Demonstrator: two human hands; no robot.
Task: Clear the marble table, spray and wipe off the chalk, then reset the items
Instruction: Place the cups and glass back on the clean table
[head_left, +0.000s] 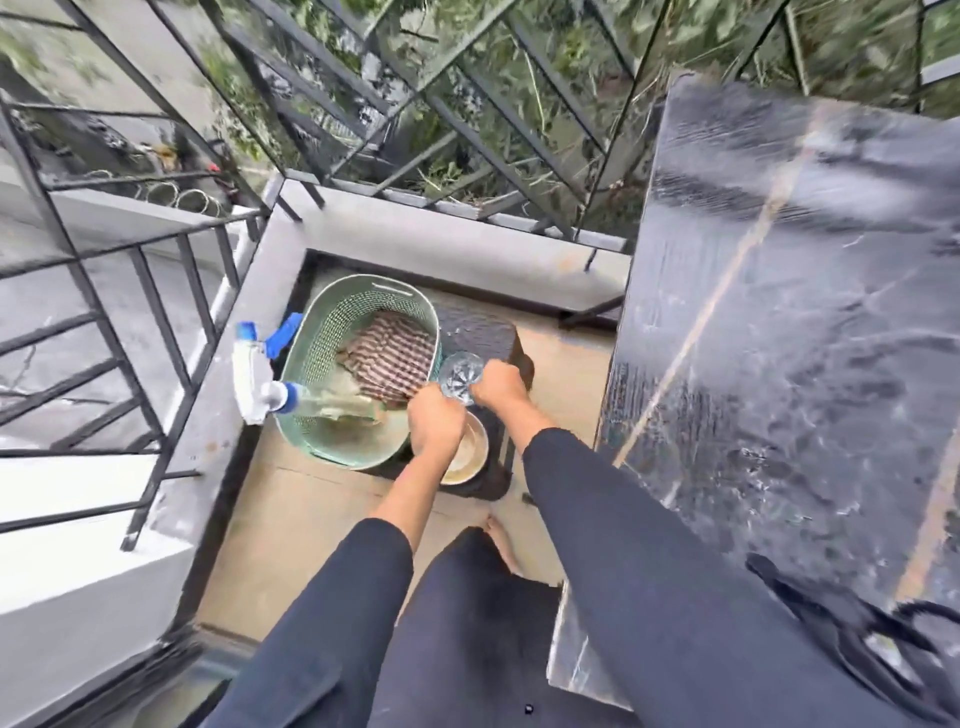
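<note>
The black marble table (789, 332) fills the right side, its top streaked with pale chalk smears. Left of it, low on a dark stool (483, 332), stands a green basket (332, 332) holding a striped cloth (397, 358) and a clear bottle (332, 402). A clear drinking glass (460, 374) is over the stool; my right hand (498, 384) grips its side and my left hand (434, 421) curls against its near rim. Under my left hand sits a beige bowl (470, 449). A white spray bottle (249, 374) with blue trigger lies on the ledge by the basket.
A black metal railing (156, 291) and a grey concrete ledge (447, 228) enclose the narrow balcony corner. A black wire object (852, 639) lies on the table's near end. My legs and a bare foot (501, 540) stand on the tan floor.
</note>
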